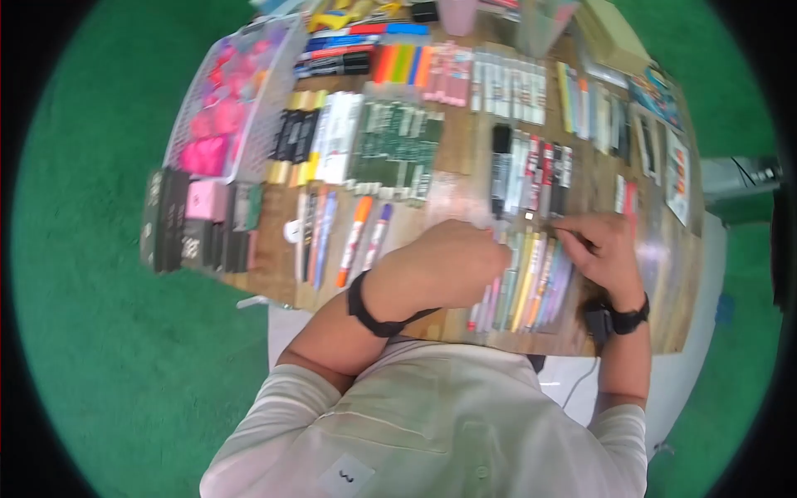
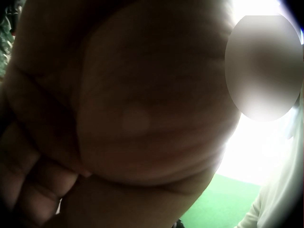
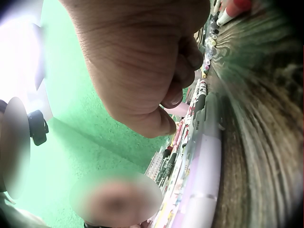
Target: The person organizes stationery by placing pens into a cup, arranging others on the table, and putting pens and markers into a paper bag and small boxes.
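My left hand (image 1: 444, 266) is over the near row of slim pens (image 1: 531, 295), with its fingers curled in. The left wrist view is dark and filled by the palm and curled fingers (image 2: 45, 185); I cannot tell whether they hold anything. Across the same row, my right hand (image 1: 602, 249) reaches in from the right, index finger and thumb apart. No held object shows at its bent fingers (image 3: 175, 97) in the right wrist view. Beneath it lies a pale lilac pen (image 3: 202, 185). Black, white and red markers (image 1: 531, 174) lie just beyond both hands.
Sorted markers cover the wooden table (image 1: 278, 274), including dark green ones (image 1: 394, 149). A white basket (image 1: 249, 158) of pink items stands left, above dark boxes (image 1: 166, 220). A pink cup (image 1: 457, 15) is at the back. A black adapter (image 1: 596, 319) with a cable sits by the right wrist.
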`<state>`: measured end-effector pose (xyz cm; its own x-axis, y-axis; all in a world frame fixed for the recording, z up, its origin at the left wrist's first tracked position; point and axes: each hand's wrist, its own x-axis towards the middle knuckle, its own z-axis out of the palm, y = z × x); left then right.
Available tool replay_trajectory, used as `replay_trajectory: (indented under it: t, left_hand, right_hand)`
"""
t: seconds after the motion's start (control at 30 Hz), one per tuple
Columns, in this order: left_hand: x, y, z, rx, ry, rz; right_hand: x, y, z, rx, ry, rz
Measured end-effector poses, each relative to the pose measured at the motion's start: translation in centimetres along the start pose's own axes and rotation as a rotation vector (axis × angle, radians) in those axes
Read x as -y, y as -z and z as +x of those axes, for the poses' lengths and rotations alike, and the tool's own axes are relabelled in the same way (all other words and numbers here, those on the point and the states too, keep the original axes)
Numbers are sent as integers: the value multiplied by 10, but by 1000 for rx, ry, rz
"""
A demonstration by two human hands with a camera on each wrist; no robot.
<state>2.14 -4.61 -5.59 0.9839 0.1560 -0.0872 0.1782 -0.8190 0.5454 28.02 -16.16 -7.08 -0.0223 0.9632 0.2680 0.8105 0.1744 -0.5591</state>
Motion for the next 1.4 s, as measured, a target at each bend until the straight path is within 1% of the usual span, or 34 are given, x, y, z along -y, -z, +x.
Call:
replay_trajectory:
  t: [0.07, 0.1, 0.13, 0.17, 0.2, 0.23, 0.27, 0.3, 0.33, 0.37, 0.4, 0.77, 1.0, 1.27, 1.4]
  left_hand:
    - [-1, -1, 4, -10, 18, -29]
    - [-1, -3, 4, -1, 30, -37]
    - [-2, -2, 5, 27, 33, -16]
    - [-4, 0, 7, 56, 41, 7]
    - [-6, 2, 9, 59, -9, 2]
    - [-8, 4, 10, 71, 23, 1]
    - [-9, 6, 10, 84, 64, 5]
    - [-10, 7, 10, 91, 40, 6]
    - [-10, 8, 11, 102, 61, -11]
    - [-10, 8, 11, 112, 85, -27]
    - [-10, 8, 11, 118, 72, -25]
    - [-10, 10, 14, 155, 124, -25]
    - [-9, 7, 13, 132, 123, -3]
    - [-12, 9, 14, 124, 112, -48]
    - [-14, 9, 14, 130, 147, -5]
  right_hand:
    - [1, 3, 2, 21, 58, -34]
    - [-4, 3, -1, 48, 45, -20]
    - [-7, 4, -3, 36, 70, -35]
    - [-11, 0, -2, -4, 101, 38]
    - [-13, 0, -3, -28, 117, 29]
    - [-12, 2, -4, -40, 92, 1]
    - [-11, 4, -4, -13, 74, -19]
    - [-10, 5, -4, 15, 58, -32]
    - [-11, 5, -5, 6, 42, -41]
    - [-11, 5, -5, -13, 71, -33]
    - [-12, 6, -5, -31, 103, -23]
    - [-14, 7, -6, -57, 124, -32]
    - [-16, 3, -8, -76, 150, 11]
    - [-10, 8, -9, -39, 157, 10]
    - [-8, 10, -8, -19, 153, 8]
